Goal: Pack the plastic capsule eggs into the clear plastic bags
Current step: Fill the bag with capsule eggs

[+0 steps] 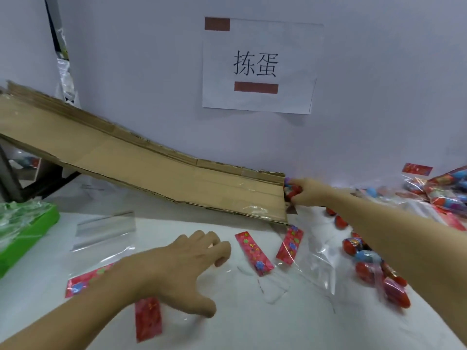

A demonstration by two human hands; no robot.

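Note:
My right hand (307, 195) reaches to the low end of the cardboard ramp (156, 165) and grips a filled bag of capsule eggs (292, 190), red and purple showing between the fingers. My left hand (182, 269) hovers over the white table with fingers loosely curled, holding nothing, above several flat clear bags with red flowered headers (254, 252). Another empty bag (290, 245) lies beside it. Loose red and blue capsule eggs (366, 258) lie at the right under my right forearm.
Filled bags of eggs (447, 193) pile up at the far right. A green tray (27, 233) with clear film sits at the left edge. A paper sign (257, 66) hangs on the wall behind. An empty clear bag (106, 228) lies near the ramp.

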